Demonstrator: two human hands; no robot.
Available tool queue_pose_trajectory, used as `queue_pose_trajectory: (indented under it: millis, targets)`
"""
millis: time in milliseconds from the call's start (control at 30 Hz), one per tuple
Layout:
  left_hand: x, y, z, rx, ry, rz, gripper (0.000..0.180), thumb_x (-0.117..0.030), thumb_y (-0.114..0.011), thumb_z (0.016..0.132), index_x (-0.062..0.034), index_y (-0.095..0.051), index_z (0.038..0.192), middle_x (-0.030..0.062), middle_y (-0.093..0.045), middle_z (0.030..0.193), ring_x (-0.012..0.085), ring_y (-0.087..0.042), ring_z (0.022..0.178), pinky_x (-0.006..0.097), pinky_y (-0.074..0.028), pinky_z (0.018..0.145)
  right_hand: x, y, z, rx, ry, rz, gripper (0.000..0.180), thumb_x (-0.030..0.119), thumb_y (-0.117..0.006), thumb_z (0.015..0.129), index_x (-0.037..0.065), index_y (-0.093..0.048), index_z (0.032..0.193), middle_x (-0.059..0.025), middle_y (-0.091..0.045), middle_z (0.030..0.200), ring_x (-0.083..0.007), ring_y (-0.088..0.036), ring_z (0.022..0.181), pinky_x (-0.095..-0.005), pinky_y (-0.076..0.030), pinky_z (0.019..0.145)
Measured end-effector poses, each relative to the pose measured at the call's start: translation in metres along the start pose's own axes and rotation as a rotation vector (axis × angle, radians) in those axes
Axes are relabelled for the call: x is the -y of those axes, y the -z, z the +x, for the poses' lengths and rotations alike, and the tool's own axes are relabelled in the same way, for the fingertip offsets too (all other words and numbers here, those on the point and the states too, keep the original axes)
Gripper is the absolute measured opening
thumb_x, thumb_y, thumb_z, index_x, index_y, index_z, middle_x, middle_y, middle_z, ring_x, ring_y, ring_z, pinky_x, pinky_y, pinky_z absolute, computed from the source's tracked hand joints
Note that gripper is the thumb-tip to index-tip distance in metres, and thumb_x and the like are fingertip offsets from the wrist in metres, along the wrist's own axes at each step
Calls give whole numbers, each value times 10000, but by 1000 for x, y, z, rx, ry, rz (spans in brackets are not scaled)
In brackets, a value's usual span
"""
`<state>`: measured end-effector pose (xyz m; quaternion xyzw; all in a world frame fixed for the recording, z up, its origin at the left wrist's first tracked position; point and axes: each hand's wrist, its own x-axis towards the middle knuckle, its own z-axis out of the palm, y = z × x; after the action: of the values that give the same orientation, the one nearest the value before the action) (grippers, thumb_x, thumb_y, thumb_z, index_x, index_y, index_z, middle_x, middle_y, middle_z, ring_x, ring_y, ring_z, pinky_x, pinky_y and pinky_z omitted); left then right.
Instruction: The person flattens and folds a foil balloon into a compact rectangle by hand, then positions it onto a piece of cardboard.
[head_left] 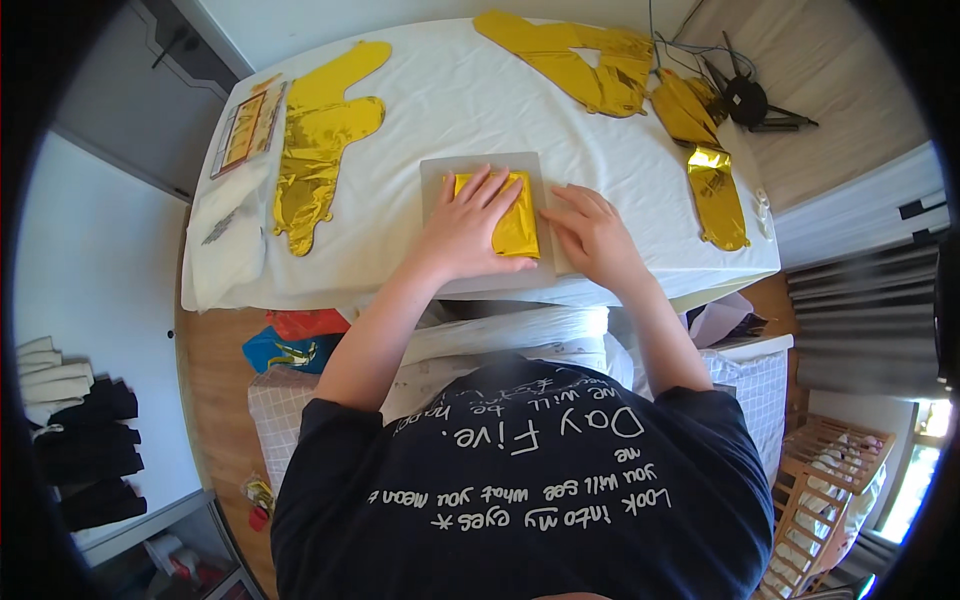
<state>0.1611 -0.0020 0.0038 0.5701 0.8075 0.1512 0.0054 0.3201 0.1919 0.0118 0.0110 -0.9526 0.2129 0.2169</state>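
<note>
My left hand [470, 225] lies flat with spread fingers on a folded gold foil balloon [516, 225], pressing it against a grey rectangular sheet [432, 180]. Part of the folded foil is hidden beneath that palm. At the sheet's right edge rests my right hand [596, 236], its fingers slightly bent and its thumb apart, with nothing visible in its grasp. Flat gold foil balloons lie around them: one [325, 135] to the left, another [590, 75] at the far side, and a further one [708, 170] toward the right edge.
A white cloth covers the table [420, 100]. Clear plastic packaging [228, 235] and a flat printed package [248, 128] lie along its left side. A black router [745, 100] with cables stands at the far right corner. A wooden crib [820, 480] is behind on the right.
</note>
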Motion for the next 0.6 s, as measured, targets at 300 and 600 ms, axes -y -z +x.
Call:
queue_pose_trajectory:
  millis: [300,600]
  targets:
    - [7,-6,0,-5,-3,-47,883,-673,-548,939,-147,-339,1617,130,-308,1679,337,-236,1566,620,-113,1250,24,-1,3,134,74,-35,170,199,-654,924,83,-764,980,-135,-365,1641,-387,-398,1457,-578,-299,1202]
    - [5,-9,2,34,28,31,706,-554,-482,1033,-188,-342,1620,89,-298,1691,316,-213,1577,600,-93,1261,44,16,-5,152,147,5,128,183,-691,916,99,-762,981,-142,-491,1554,-350,-486,1396,-578,-308,1198]
